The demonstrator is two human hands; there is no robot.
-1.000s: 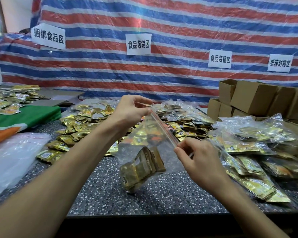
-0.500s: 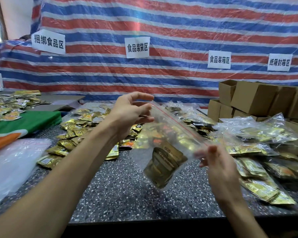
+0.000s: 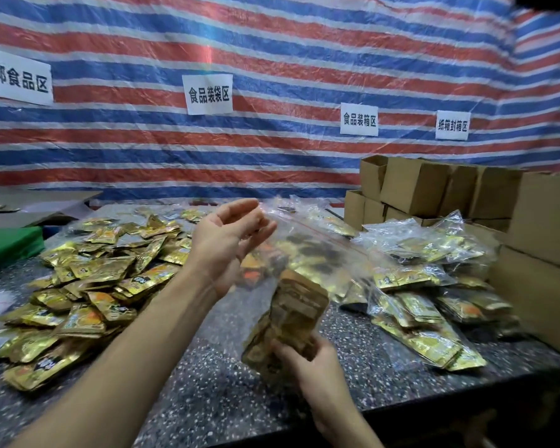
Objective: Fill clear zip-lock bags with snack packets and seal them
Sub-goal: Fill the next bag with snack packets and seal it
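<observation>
We see the right hand [image 3: 307,360] low in the view, at about six o'clock, with its fingers curled round the bottom end of a clear zip-lock bag [image 3: 320,257], which it holds up off the counter. The bag tilts away toward one o'clock, and a bundle of gold-brown snack packets [image 3: 291,315] sits in its lower part, just above the gripping fingers. Its thin red zip strip [image 3: 324,232] runs along the top edge; we cannot tell whether it is pressed closed. At eleven o'clock from the bag is the left hand [image 3: 230,240], palm turned inward with its fingers loosely spread and gripping nothing, the fingertips right at the bag's upper corner; whether they touch the film is unclear in the blur. Below both hands lies the speckled grey stone counter [image 3: 191,383]. At nine o'clock on it spreads a heap of loose gold snack packets [image 3: 104,276], and beyond that, at the far left, a green cloth [image 3: 10,247]. At three o'clock lies a pile of filled clear bags [image 3: 427,286], and behind it, toward two o'clock, stand stacked brown cardboard boxes [image 3: 434,189]. At twelve o'clock hangs a red, white and blue striped tarpaulin [image 3: 272,53] bearing white paper signs [image 3: 207,93].
</observation>
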